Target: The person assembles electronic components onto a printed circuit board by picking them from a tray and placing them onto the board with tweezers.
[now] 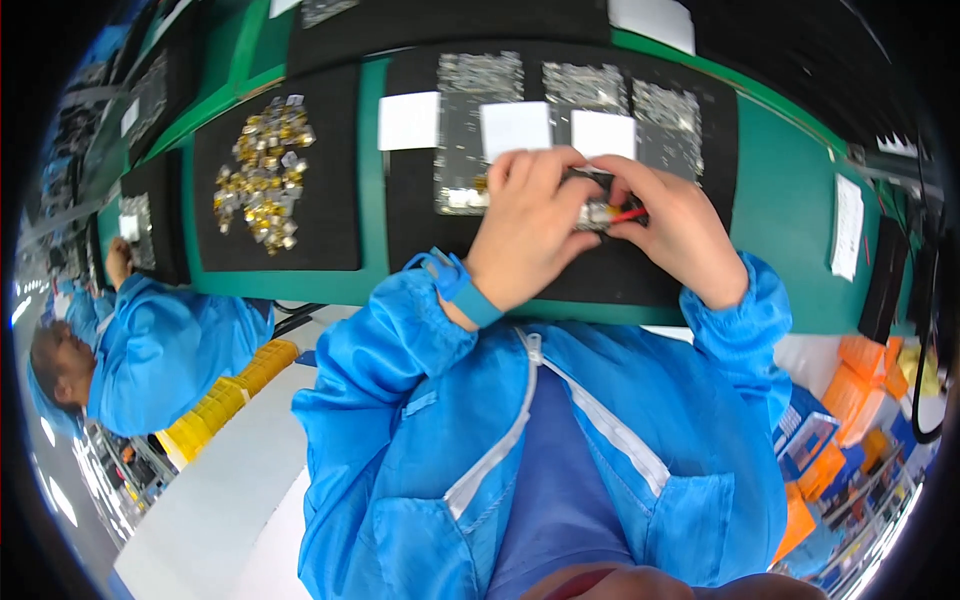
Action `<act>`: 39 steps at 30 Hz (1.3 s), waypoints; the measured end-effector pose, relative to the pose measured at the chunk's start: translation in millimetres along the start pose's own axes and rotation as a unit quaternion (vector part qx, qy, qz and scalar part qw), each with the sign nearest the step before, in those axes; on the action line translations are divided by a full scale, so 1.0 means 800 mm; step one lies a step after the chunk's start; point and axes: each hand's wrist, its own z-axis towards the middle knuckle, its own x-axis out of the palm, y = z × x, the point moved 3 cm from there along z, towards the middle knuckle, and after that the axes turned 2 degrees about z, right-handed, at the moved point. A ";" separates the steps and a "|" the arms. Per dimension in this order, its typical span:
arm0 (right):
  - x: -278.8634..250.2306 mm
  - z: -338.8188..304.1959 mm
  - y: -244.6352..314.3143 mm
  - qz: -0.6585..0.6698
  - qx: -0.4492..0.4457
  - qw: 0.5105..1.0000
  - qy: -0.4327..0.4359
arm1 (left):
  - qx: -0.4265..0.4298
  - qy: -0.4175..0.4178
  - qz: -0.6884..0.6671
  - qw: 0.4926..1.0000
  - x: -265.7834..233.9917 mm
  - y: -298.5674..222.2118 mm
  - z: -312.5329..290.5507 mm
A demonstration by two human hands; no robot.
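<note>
Pinching a thin red piece (632,215) between thumb and fingers of the right hand (685,215), at upper centre-right of the frame. Curving the left hand (525,225) opposite, close beside; cannot tell whether clamped on the small metallic part (594,214) or merely bent around it. Showing that part in the narrow gap between both hands, partly hidden by fingers.

Working above a black mat (620,280), with a dark band of it below the hands, down to a near edge just short of the blue jacket (420,350). Crowded along the top by flat trays (455,165) of small metallic parts and by white cards (408,122), close against the fingers. Opening out to the right, past the mat's edge, onto a broad stretch of green table (780,200), as far as a paper slip (847,228). Narrowing on the left to a green strip, then a second mat (335,225) bearing a gold-and-silver heap (265,175), well apart from both hands.
</note>
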 end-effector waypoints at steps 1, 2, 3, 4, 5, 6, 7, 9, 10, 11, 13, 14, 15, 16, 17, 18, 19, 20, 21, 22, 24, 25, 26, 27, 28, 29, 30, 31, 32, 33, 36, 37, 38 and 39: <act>0.002 0.000 0.003 0.006 0.006 1.000 -0.007 | -0.015 -0.002 -0.011 1.000 -0.012 0.000 -0.008; 0.001 -0.003 0.004 0.007 0.011 1.000 -0.014 | -0.032 -0.002 -0.019 0.999 -0.024 0.003 -0.014; 0.003 -0.006 0.004 0.015 0.027 0.999 -0.010 | -0.048 -0.031 -0.005 0.998 -0.042 0.012 -0.023; 0.002 -0.009 0.004 0.019 0.044 0.999 -0.007 | -0.061 -0.062 0.005 0.996 -0.058 0.024 -0.032; 0.002 -0.010 0.004 0.023 0.045 0.999 -0.007 | -0.109 -0.093 0.029 0.989 -0.073 0.045 -0.045; 0.003 -0.011 0.004 0.024 0.049 0.998 -0.006 | -0.130 -0.146 0.083 0.977 -0.093 0.065 -0.058; 0.004 -0.012 0.004 0.025 0.050 0.998 -0.011 | -0.161 -0.188 0.097 0.964 -0.110 0.093 -0.073; 0.004 -0.009 0.008 0.020 0.039 0.999 -0.002 | -0.218 -0.269 0.126 0.930 -0.145 0.151 -0.106; 0.002 -0.008 0.009 0.011 0.048 0.999 0.005 | -0.241 -0.304 0.138 0.911 -0.158 0.175 -0.121; 0.000 -0.005 0.009 0.009 0.050 0.998 0.021 | -0.242 -0.311 0.145 0.908 -0.166 0.190 -0.130; -0.001 -0.001 0.018 0.013 0.055 0.998 0.019 | -0.306 -0.261 0.195 0.895 -0.180 0.216 -0.140; -0.002 0.000 0.022 0.016 0.071 0.997 0.016 | -0.305 -0.267 0.200 0.892 -0.182 0.224 -0.139; -0.004 -0.001 0.029 0.033 0.082 0.996 0.003 | -0.303 -0.253 0.240 0.887 -0.182 0.228 -0.132; -0.005 -0.001 0.034 0.032 0.074 0.997 0.000 | -0.302 -0.241 0.279 0.879 -0.180 0.234 -0.127; -0.008 -0.002 0.036 0.019 0.067 0.997 -0.030 | -0.306 -0.239 0.295 0.873 -0.178 0.245 -0.125; -0.013 -0.005 0.037 0.007 0.065 0.996 -0.062 | -0.295 -0.243 0.312 0.870 -0.177 0.243 -0.118; -0.015 -0.008 0.037 -0.001 0.070 0.995 -0.066 | -0.300 -0.243 0.300 0.872 -0.176 0.246 -0.115; -0.016 -0.009 0.036 0.000 0.063 0.995 -0.073 | -0.304 -0.243 0.290 0.874 -0.176 0.248 -0.114; -0.017 -0.014 0.032 0.005 0.075 0.994 -0.078 | -0.313 -0.240 0.279 0.876 -0.175 0.247 -0.110; -0.017 -0.017 0.030 0.012 0.085 0.993 -0.084 | -0.306 -0.245 0.283 0.875 -0.177 0.244 -0.109; -0.021 -0.020 0.039 0.002 0.082 0.991 -0.108 | -0.311 -0.236 0.208 0.897 -0.180 0.243 -0.106; -0.020 -0.021 0.039 0.003 0.061 0.994 -0.095 | -0.299 -0.234 0.162 0.911 -0.181 0.244 -0.106; -0.020 -0.018 0.039 0.005 0.040 0.996 -0.082 | -0.274 -0.248 0.194 0.909 -0.183 0.237 -0.107; -0.021 -0.018 0.046 0.008 0.041 0.995 -0.091 | -0.271 -0.254 0.182 0.910 -0.187 0.225 -0.102; -0.022 -0.018 0.049 0.012 0.042 0.994 -0.102 | -0.270 -0.258 0.170 0.912 -0.194 0.207 -0.096; -0.020 -0.019 0.052 0.056 0.056 0.994 -0.082 | -0.263 -0.267 0.099 0.922 -0.198 0.182 -0.087; -0.016 -0.021 0.055 0.099 0.069 0.991 -0.057 | -0.259 -0.274 0.025 0.926 -0.197 0.154 -0.079; -0.013 -0.018 0.057 0.107 0.056 0.992 -0.037 | -0.201 -0.239 0.002 0.950 -0.189 0.125 -0.072; -0.004 -0.016 0.054 0.144 0.056 0.988 -0.005 | -0.143 -0.201 -0.023 0.969 -0.177 0.098 -0.065; 0.015 -0.014 0.049 0.275 0.075 0.958 0.021 | -0.086 -0.155 -0.075 0.981 -0.163 0.069 -0.061; 0.035 -0.004 0.052 0.441 0.084 0.889 0.089 | 0.104 -0.073 -0.174 0.976 -0.116 0.004 -0.047; 0.050 -0.013 0.034 0.573 0.139 0.800 0.110 | 0.142 -0.073 -0.177 0.971 -0.104 -0.013 -0.039; 0.058 -0.023 0.023 0.689 0.189 0.688 0.125 | 0.181 -0.071 -0.182 0.964 -0.096 -0.029 -0.032; 0.050 -0.026 0.021 0.704 0.177 0.672 0.151 | 0.184 -0.071 -0.187 0.962 -0.086 -0.039 -0.026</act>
